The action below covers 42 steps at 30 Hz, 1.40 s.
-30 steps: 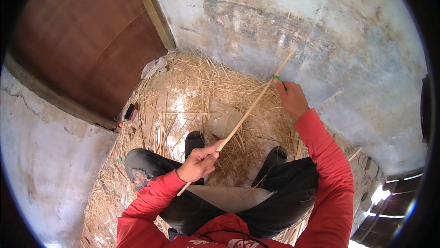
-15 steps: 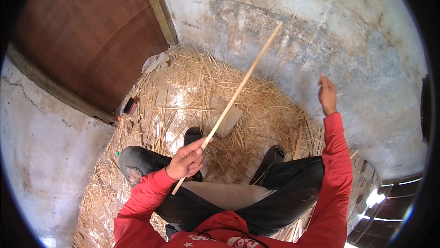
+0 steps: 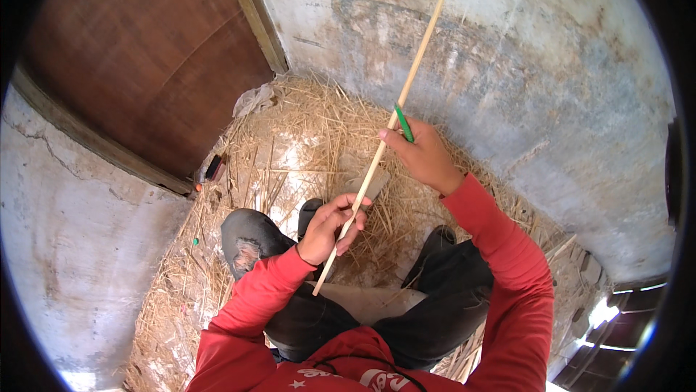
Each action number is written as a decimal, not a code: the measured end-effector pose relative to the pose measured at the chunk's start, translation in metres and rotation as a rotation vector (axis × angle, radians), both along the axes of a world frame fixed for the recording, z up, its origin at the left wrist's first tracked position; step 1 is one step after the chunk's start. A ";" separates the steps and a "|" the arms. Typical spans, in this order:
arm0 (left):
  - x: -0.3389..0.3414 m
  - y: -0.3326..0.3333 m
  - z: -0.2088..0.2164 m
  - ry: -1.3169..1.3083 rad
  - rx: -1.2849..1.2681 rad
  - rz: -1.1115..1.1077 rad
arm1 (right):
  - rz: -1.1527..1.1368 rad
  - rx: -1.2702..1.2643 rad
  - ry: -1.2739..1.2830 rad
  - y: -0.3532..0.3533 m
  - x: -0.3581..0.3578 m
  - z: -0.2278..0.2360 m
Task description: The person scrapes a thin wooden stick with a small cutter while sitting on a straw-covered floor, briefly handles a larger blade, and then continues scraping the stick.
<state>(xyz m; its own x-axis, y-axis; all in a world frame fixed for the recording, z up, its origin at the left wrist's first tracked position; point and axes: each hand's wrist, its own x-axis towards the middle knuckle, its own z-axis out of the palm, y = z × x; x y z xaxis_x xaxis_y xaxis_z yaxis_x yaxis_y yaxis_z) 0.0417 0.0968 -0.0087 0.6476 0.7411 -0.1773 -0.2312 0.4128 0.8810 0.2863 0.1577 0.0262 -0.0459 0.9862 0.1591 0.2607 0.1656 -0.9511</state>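
Observation:
A long, pale wooden stick (image 3: 418,62) slants from above my lap up toward the wall, its far end to the right. My left hand (image 3: 326,236) grips it near the lower end, fingers wrapped round it. Higher up, my right hand (image 3: 433,162) is closed on a slim green tool (image 3: 404,124), whose narrow end lies against the stick. Its thumb or finger reaches the stick too. The hand hides the rest of the tool, so I cannot tell its kind.
Straw and split strips (image 3: 319,113) litter the floor around my crossed legs. A flat pale block (image 3: 375,183) lies beyond my feet. At the left are a small dark object (image 3: 214,167) and a brown door panel (image 3: 145,58). A stained wall (image 3: 551,102) stands ahead and right.
My right hand has come left from beside the wall to the stick, and the green tool now shows in it. The stick stands steeper; my left hand has shifted slightly right.

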 end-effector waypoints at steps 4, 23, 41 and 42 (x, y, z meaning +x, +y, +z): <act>0.004 0.003 -0.003 0.044 0.122 0.022 | -0.043 -0.039 0.039 0.003 0.002 -0.001; -0.007 0.012 -0.004 0.143 0.165 0.224 | 0.237 0.067 -0.513 -0.061 -0.047 -0.002; -0.025 0.009 0.008 0.303 0.344 0.246 | 0.015 0.225 -0.806 -0.032 -0.044 -0.024; -0.029 0.002 0.008 0.345 0.348 0.228 | -0.034 0.214 -0.795 -0.021 -0.032 -0.024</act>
